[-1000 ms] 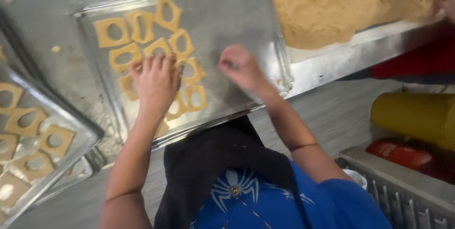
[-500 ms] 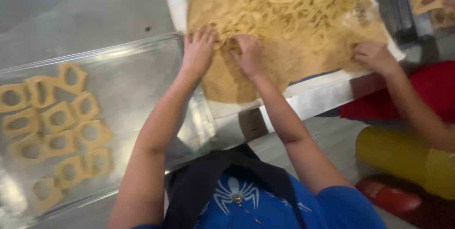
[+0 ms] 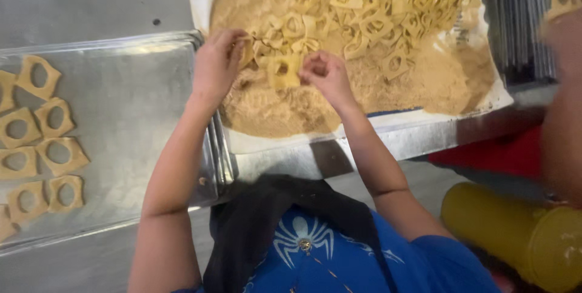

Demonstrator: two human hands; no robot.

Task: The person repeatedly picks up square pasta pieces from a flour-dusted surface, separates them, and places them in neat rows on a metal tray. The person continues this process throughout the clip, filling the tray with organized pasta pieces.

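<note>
The left hand (image 3: 216,65) curls loosely, fingertips pinching a dough cutout (image 3: 247,49) at the heap's nine o'clock edge; the right hand (image 3: 325,74), fingers bunched narrow, touches a square holed piece (image 3: 284,70) just at its nine o'clock. Both forearms reach up toward twelve o'clock into the crumb-covered pile (image 3: 364,32). A metal tray (image 3: 133,111) with laid-out cutouts (image 3: 42,141) sits at nine o'clock.
</note>
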